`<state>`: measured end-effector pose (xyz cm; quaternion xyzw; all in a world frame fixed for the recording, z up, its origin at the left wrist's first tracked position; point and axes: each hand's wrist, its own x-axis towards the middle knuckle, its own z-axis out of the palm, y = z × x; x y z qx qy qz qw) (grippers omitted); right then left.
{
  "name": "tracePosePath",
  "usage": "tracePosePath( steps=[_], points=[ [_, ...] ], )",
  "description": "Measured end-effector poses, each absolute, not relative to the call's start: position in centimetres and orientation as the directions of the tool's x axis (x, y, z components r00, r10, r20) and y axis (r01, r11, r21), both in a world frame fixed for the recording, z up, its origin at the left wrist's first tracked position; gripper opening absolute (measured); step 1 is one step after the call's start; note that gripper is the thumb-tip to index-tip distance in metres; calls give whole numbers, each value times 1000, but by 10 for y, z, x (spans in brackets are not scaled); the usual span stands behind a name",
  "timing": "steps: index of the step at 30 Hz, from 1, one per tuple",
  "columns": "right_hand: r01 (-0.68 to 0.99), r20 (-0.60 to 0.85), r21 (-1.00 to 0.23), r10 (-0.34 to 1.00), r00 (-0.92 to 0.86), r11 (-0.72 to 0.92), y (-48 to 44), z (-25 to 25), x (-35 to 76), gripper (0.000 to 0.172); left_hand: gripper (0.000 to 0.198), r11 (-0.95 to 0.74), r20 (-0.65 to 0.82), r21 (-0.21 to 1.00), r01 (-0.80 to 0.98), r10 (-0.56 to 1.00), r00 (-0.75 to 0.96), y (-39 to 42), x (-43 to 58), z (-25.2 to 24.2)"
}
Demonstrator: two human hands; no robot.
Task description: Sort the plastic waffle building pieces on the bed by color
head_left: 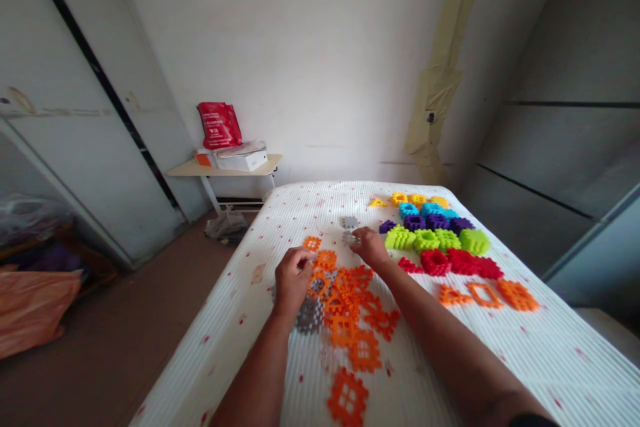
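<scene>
My right hand (370, 247) pinches a grey interlocking plastic tile (349, 238) low over the bed. Just beyond it another grey tile (349, 221) lies flat. My left hand (293, 280) is curled, thumb and fingers close together, at the left edge of a mixed pile; whether something sits in its fingers is too small to tell. Orange notched tiles (345, 293), some with window-like openings, make up most of that pile. Dark grey tiles (310, 315) lie partly under the left wrist. Nearer to me rests a single orange window tile (348, 397).
Rows sorted by colour stand on the right: yellow (417, 199), blue (431, 209), purple (435, 221), green (425, 240), red (463, 261) and orange (517, 295) pieces. All lie on a white ribbed bedspread (240, 360). A small table (185, 168) with a red bag (220, 125) is behind.
</scene>
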<state>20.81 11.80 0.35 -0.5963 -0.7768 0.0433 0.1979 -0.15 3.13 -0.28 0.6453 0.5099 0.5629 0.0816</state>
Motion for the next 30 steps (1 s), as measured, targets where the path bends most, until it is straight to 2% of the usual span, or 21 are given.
tracePosePath(
  steps=[5, 8, 10, 13, 16, 20, 25, 27, 30],
  points=[
    [946, 169, -235, 968, -185, 222, 135, -1, 207, 31, 13, -465, 633, 686, 560, 761, -143, 33, -3, -3],
    [960, 119, -188, 975, -188, 208, 136, 0, 206, 29, 13, -416, 615, 704, 575, 762, -203, 33, -8, 0],
    [964, 95, -165, 977, -193, 207, 135, 1, 205, 30, 14, -311, 570, 727, 612, 771, -284, 34, -17, 2],
    [967, 70, -143, 977, -202, 210, 134, 4, 204, 31, 17, -53, 407, 746, 664, 825, -392, 36, -41, 3],
    [968, 56, -130, 977, -207, 213, 132, 6, 203, 32, 16, 100, 230, 740, 665, 892, -389, 38, -66, -1],
    [971, 63, -124, 978, -197, 203, 123, 11, 200, 33, 19, 109, 107, 769, 631, 950, -294, 38, -79, -6],
    [964, 134, -117, 966, -222, 238, 96, 17, 200, 43, 26, 69, 27, 782, 620, 989, -145, 34, -65, -9],
    [951, 176, -106, 947, -270, 291, 83, 19, 202, 42, 27, 54, 19, 742, 669, 995, -102, 32, -58, -8],
    [929, 200, -93, 920, -336, 359, 63, 21, 206, 38, 30, 47, 36, 594, 803, 996, -85, 29, -51, -3]
  ],
)
